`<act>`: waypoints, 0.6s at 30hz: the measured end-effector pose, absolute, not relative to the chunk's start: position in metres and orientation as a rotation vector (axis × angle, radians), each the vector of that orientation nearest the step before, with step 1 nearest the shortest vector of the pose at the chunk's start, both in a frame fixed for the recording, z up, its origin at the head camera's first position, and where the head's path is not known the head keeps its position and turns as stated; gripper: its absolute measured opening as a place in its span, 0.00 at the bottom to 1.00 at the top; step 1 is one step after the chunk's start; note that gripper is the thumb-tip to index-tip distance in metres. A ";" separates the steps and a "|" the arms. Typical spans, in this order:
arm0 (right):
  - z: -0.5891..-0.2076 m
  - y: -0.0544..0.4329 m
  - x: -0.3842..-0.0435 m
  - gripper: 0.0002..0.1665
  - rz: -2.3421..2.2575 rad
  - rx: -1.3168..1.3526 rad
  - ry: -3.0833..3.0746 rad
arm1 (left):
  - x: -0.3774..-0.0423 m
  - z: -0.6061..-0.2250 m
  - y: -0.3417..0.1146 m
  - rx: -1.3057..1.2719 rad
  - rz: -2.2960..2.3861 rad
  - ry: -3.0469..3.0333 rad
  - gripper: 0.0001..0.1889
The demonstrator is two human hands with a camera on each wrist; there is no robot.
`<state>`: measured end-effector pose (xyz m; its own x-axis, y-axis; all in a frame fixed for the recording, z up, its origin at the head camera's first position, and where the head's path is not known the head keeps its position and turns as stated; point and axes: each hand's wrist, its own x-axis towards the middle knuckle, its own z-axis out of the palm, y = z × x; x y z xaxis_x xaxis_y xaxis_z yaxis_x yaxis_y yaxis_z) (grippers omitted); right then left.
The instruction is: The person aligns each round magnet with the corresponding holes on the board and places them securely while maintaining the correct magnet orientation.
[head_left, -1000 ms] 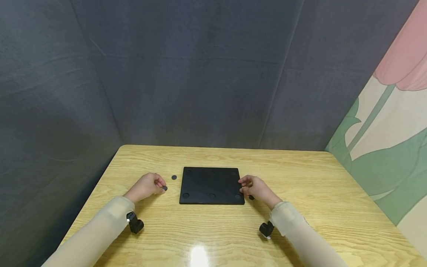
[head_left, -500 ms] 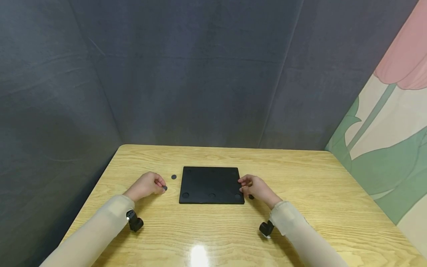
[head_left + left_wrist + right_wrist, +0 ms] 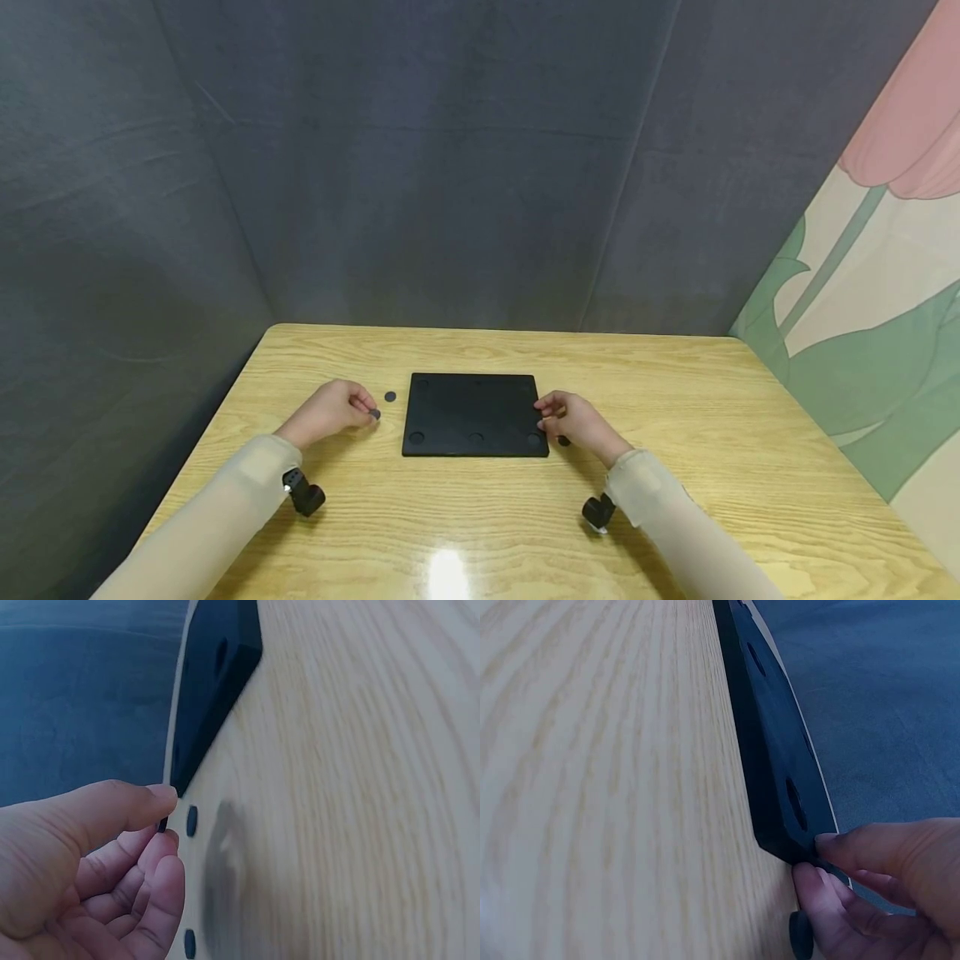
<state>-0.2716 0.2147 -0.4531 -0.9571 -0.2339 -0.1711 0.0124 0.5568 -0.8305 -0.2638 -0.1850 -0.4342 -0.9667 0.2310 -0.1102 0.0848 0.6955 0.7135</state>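
Observation:
A flat black rectangular board (image 3: pixel 471 412) with round recesses near its edges lies on the wooden table. At its left, my left hand (image 3: pixel 333 410) pinches a small dark round disc (image 3: pixel 375 413) between thumb and fingertips, raised off the table; the left wrist view shows this disc (image 3: pixel 163 824) edge-on. My right hand (image 3: pixel 576 423) holds the board's right edge, its thumb and fingers bent at the rim. In the right wrist view the fingertips (image 3: pixel 811 879) touch the board's side (image 3: pixel 744 742).
One loose disc (image 3: pixel 390 397) lies between my left hand and the board. Nearer the left hand, the left wrist view shows another disc (image 3: pixel 190 943) on the table. A further disc (image 3: pixel 563 441) lies beside my right hand. A dark curtain (image 3: pixel 450 167) hangs behind the table.
My left hand has shifted slightly forward and to the right with the disc in its fingers. The right hand and the board stay in place.

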 end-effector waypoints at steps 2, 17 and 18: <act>-0.453 0.215 -0.272 0.17 -1.350 -0.187 2.533 | -0.263 -0.432 -0.183 0.270 1.142 2.708 0.06; -0.451 0.215 -0.271 0.18 -1.354 -0.197 2.522 | -0.256 -0.412 -0.158 0.408 1.312 2.659 0.07; -0.451 0.215 -0.271 0.18 -1.355 -0.196 2.522 | -0.255 -0.412 -0.156 0.409 1.321 2.658 0.07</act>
